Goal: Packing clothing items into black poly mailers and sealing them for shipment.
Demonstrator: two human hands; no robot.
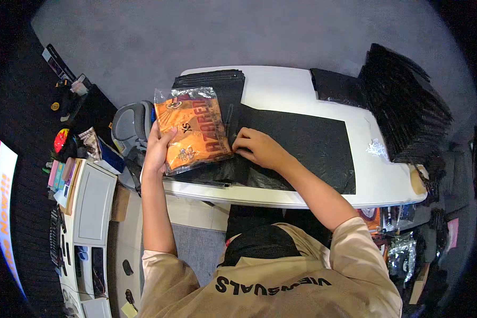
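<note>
In the head view, my left hand point(156, 149) grips a clear-wrapped orange package point(196, 130), thumb laid across its front and fingers tucked out of sight behind it. The package is up over the left part of the white table point(275, 85), slightly tilted, its clear wrap sticking out past the folded orange cloth at top and bottom (dark red lettering runs along its right side).

My right hand point(259, 149) is just beside the package's right edge, its fingers bent and narrow, the tips by the left end of a large black bag point(302, 140). I cannot tell whether those fingertips pinch the plastic or only rest on it. The bag lies flat across the middle of the table, its right end reaching well beyond my wrist.

Behind the package, a stack of black bags point(212, 79) sits at the table's far left corner, partly covered. Toward the far right lies a folded dark bundle point(338, 87), next to a tall, fanned heap of black plastic point(403, 100) at the table's right end. A crumpled clear scrap point(376, 147) is near that heap. To my left stand a grey chair point(128, 123) and a white cabinet point(95, 204).
</note>
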